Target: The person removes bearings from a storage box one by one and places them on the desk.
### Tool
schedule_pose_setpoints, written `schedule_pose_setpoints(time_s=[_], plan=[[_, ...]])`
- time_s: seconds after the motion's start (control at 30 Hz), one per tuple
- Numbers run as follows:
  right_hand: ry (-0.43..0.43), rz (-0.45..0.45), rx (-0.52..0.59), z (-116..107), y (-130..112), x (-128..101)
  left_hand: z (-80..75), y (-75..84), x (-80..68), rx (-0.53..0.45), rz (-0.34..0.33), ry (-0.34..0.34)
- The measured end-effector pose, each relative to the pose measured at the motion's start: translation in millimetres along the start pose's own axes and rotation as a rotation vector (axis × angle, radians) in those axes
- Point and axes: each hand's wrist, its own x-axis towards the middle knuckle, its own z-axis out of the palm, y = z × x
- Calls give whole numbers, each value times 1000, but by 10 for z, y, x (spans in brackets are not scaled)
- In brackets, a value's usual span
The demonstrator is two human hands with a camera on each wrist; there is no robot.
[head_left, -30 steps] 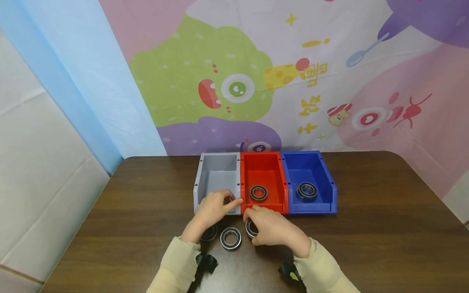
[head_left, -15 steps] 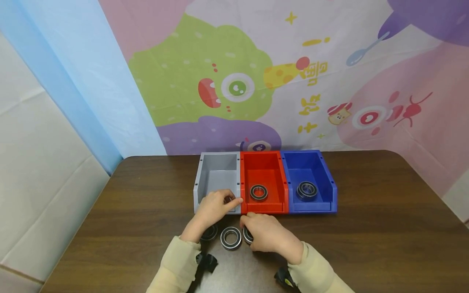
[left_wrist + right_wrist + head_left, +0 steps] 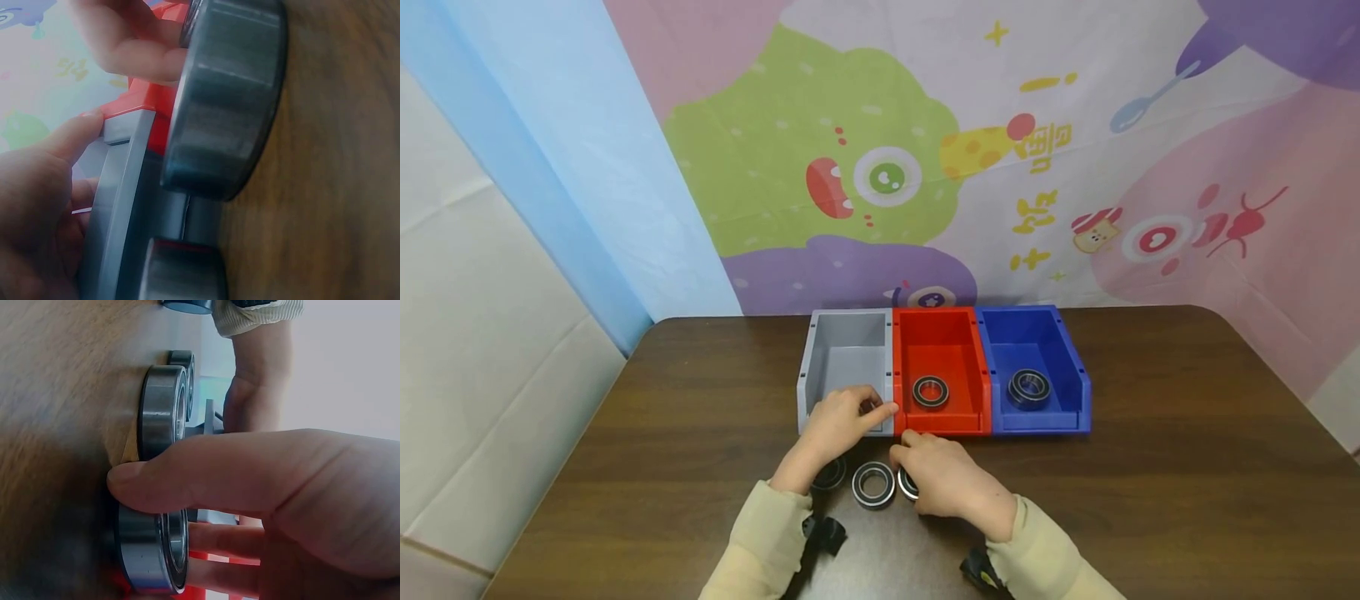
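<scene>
Three black-and-steel bearings lie in a row on the brown table in front of the bins. My right hand (image 3: 916, 468) curls over the right-most bearing (image 3: 907, 486); the right wrist view shows thumb and fingers clamped on either side of this bearing (image 3: 150, 553). The middle bearing (image 3: 873, 485) lies free, and the left bearing (image 3: 830, 476) is half hidden under my left wrist. My left hand (image 3: 859, 412) grips the front wall of the grey bin (image 3: 842, 350), with the thumb (image 3: 72, 137) on the rim at the grey-red joint. A dark patch shows between finger and thumb; I cannot tell what it is.
The red bin (image 3: 936, 342) holds one bearing (image 3: 930, 392). The blue bin (image 3: 1037, 337) holds stacked bearings (image 3: 1028, 388). All three bins stand side by side at the table's back, against a cartoon-printed backdrop. Bare table lies left and right of the hands.
My right hand has slid slightly left and closed round the right-most bearing. The left hand has stayed on the grey bin's front wall.
</scene>
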Motion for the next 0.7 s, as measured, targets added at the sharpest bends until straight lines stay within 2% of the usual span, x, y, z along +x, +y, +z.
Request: schedule_pose_setpoints(time_s=[0.5,0.7], plan=[[-20,4,-33,2,14,8,-15,4,24,-7,5,-3],[-71,17,21,-9,27,-9,-15,16,5,-13,-6,-16]])
